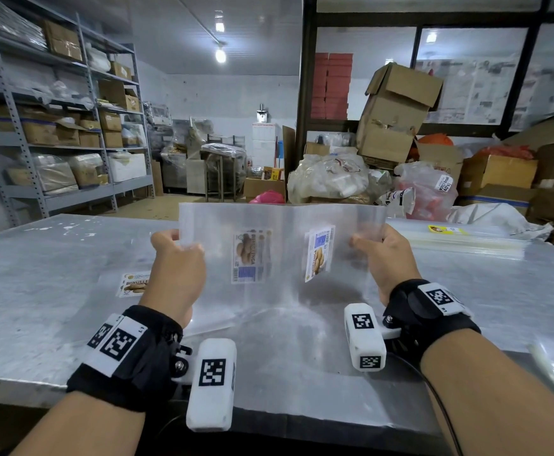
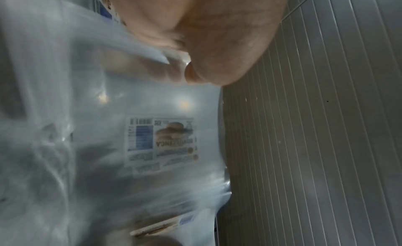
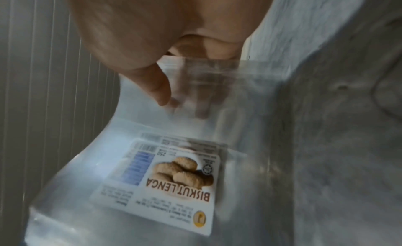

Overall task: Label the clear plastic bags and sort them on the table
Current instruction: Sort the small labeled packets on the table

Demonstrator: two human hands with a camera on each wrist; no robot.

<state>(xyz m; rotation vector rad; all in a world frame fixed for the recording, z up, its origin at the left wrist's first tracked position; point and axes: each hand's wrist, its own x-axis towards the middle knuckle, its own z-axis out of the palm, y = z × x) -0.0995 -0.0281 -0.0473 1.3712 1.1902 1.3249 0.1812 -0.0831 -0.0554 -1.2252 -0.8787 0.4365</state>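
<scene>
Clear plastic bags [image 1: 282, 225] are held upright above the steel table [image 1: 39, 258], spread between both hands. My left hand [image 1: 180, 245] pinches the top left corner and my right hand [image 1: 367, 240] pinches the top right. Two biscuit labels are stuck on them: one near the middle [image 1: 248, 256], one to its right [image 1: 318, 255]. Whether this is one bag or two overlapping I cannot tell. The left wrist view shows my thumb [image 2: 195, 74] on the plastic above a label [image 2: 161, 139]. The right wrist view shows my fingers [image 3: 161, 88] on the bag's rim above a label [image 3: 172, 177].
Another labelled bag [image 1: 134, 284] lies flat on the table to the left. A stack of clear bags [image 1: 466, 241] with a yellow sticker [image 1: 440, 229] sits at the right. Shelving [image 1: 55, 126] and cardboard boxes [image 1: 397, 110] stand beyond the table.
</scene>
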